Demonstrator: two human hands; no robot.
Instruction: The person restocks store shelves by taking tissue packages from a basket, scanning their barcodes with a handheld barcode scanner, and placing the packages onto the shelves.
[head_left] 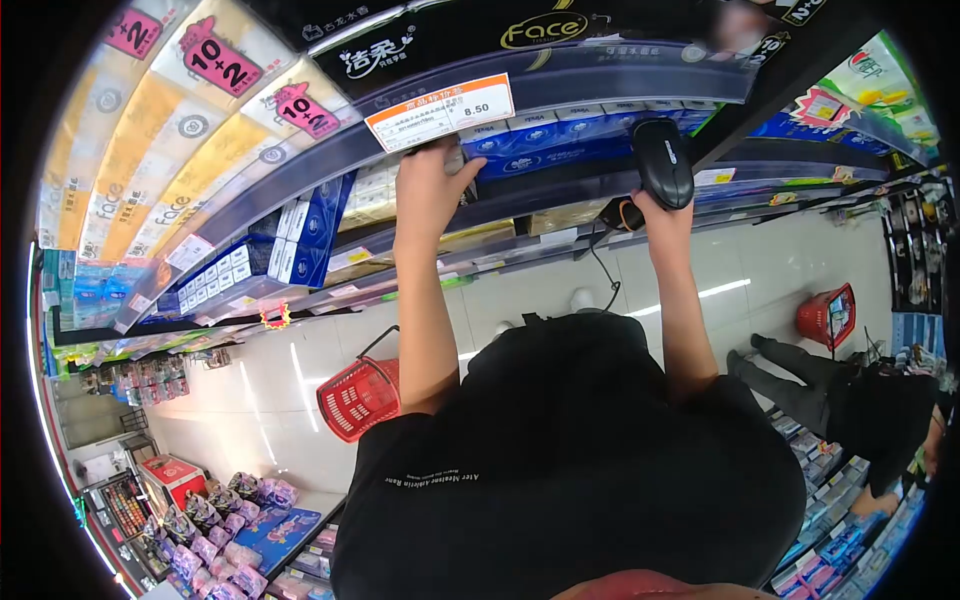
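Note:
My left hand (pixel 432 192) reaches into a shelf just below an orange-and-white price label (pixel 440 108) reading 8.50. Its fingers curl at the front of the shelf, thumb apart, around something pale that I cannot make out; the fingertips are partly hidden. Cream-white tissue packs (pixel 372 190) stand on one side of this hand, and blue tissue packs (pixel 545 155) on the other. In my right hand (pixel 660 212) is a black barcode scanner (pixel 664 165), held up against the shelf front beside the blue packs. A dark cable (pixel 603 262) hangs down near that hand.
Yellow Face tissue packs (pixel 180 165) fill the shelf at upper left. A red shopping basket (pixel 360 398) stands on the floor behind me, another red basket (pixel 826 316) farther right. A person in dark clothes (pixel 885 410) bends over a display at right.

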